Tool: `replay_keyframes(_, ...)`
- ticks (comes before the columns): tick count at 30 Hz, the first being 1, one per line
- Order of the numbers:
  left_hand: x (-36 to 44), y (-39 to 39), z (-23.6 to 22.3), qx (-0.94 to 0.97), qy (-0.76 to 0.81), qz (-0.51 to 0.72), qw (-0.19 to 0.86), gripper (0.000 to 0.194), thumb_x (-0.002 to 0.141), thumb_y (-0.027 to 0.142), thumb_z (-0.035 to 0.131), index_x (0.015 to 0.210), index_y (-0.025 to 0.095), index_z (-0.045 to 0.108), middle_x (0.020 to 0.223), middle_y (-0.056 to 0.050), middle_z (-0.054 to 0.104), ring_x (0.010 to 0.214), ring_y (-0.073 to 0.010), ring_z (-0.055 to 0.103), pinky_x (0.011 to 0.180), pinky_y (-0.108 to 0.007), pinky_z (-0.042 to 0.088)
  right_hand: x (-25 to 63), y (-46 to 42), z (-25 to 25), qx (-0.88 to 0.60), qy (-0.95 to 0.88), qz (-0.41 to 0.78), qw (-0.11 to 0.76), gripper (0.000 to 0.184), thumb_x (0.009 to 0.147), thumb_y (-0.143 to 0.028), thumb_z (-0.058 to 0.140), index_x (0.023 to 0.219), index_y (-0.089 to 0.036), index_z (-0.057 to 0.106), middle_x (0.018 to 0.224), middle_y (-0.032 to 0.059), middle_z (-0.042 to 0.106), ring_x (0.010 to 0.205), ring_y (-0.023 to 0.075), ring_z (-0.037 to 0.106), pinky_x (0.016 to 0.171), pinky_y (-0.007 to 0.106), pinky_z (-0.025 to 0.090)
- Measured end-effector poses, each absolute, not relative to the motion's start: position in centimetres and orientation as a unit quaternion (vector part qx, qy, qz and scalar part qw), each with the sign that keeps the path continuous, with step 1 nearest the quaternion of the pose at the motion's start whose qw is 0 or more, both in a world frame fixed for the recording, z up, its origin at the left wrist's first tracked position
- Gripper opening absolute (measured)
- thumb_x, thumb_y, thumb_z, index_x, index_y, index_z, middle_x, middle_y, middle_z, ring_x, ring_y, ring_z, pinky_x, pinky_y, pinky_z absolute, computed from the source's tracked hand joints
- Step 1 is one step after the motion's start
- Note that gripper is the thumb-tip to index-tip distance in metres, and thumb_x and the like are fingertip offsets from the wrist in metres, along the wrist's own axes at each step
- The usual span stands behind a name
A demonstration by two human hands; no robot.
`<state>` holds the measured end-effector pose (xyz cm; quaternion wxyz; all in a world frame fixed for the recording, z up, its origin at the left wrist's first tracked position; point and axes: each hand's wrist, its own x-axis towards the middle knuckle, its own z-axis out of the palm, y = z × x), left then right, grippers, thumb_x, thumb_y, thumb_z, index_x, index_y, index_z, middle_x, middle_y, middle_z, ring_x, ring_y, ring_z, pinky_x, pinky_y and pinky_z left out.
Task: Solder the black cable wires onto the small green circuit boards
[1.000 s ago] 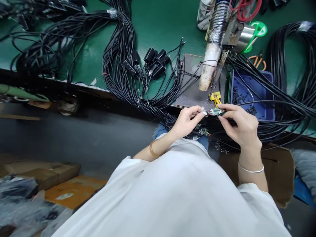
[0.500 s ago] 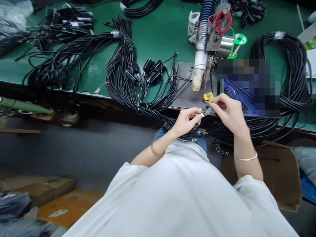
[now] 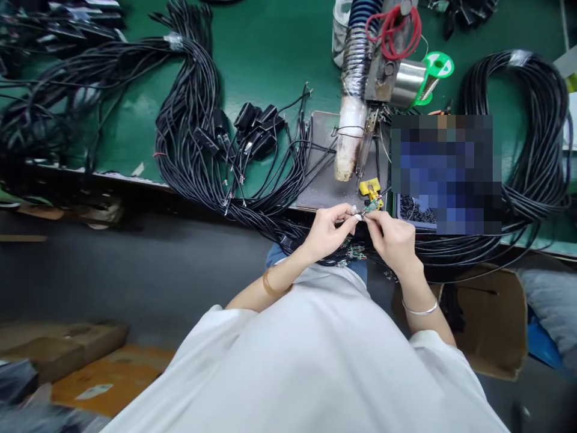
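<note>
My left hand (image 3: 331, 230) is closed in a pinch at the near end of a small green circuit board (image 3: 372, 205), where thin wires meet it. The board points up and to the right. My right hand (image 3: 393, 240) is also pinched, its fingertips just below the board and close to my left fingertips; what lies between them is too small to make out. Just beyond the board, a yellow block (image 3: 369, 187) sits at the front of a dark plate (image 3: 322, 162). More small boards with wires (image 3: 356, 251) hang below my hands, over my lap.
A taped hose (image 3: 350, 135) comes down over the plate, beside a metal stand and a solder spool (image 3: 412, 83). Bundled black cables (image 3: 189, 120) lie left, and a cable coil (image 3: 536, 120) right. A blue tray (image 3: 417, 224) of small dark parts is partly blurred out.
My right hand has moved from the board's far end down and left, to beside my left fingertips. My left hand keeps its pinch. The whole view has shifted a little.
</note>
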<state>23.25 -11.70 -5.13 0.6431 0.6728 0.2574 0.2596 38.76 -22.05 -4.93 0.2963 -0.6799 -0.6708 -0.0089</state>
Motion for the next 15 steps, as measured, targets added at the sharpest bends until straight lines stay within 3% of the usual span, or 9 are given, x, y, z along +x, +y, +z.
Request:
replay_keyframes(3,23.2,-12.0,-5.6,0.672,0.281,0.264,0.632,0.026,0.097,0.036,0.054,0.080,0.016,0.056,0.064,0.001,0.059,0.059,-0.0083,0.055,0.066,-0.021,0.043,40.0,-22.9,-3.8,-0.707,-0.599,0.110,0.360,0.014,0.098,-0.033,0.056,0.098,-0.022,0.064,0.076,-0.0012,0.070,0.058,0.0099,0.062,0.057,0.023,0.045)
replay_keyframes(6,23.2,-12.2,-6.3,0.688,0.293,0.252,0.614,0.025,0.097,0.035,0.054,0.080,0.016,0.055,0.062,0.002,0.059,0.057,-0.0081,0.053,0.065,-0.021,0.042,43.2,-24.1,-2.1,-0.786,-0.474,0.077,0.389,0.019,0.097,-0.040,0.057,0.100,-0.022,0.065,0.080,-0.0004,0.069,0.062,0.0115,0.063,0.059,0.024,0.048)
replay_keyframes(10,23.5,-12.0,-6.8,0.732,0.293,0.236,0.568,0.020,0.094,0.032,0.056,0.082,0.016,0.055,0.061,0.004,0.058,0.057,-0.0075,0.050,0.064,-0.020,0.039,48.2,-24.0,-1.2,-0.845,-0.478,-0.033,0.239,0.018,0.094,-0.036,0.061,0.093,-0.021,0.071,0.085,0.0033,0.071,0.073,0.0168,0.063,0.074,0.032,0.048)
replay_keyframes(15,23.8,-11.7,-7.1,0.736,0.296,0.247,0.557,0.017,0.092,0.031,0.057,0.084,0.016,0.058,0.063,0.004,0.055,0.059,-0.0073,0.048,0.062,-0.019,0.037,50.8,-22.4,-1.9,-0.837,-0.516,-0.020,0.183,0.016,0.088,-0.034,0.067,0.095,-0.021,0.074,0.090,0.0051,0.073,0.076,0.0194,0.063,0.070,0.033,0.043)
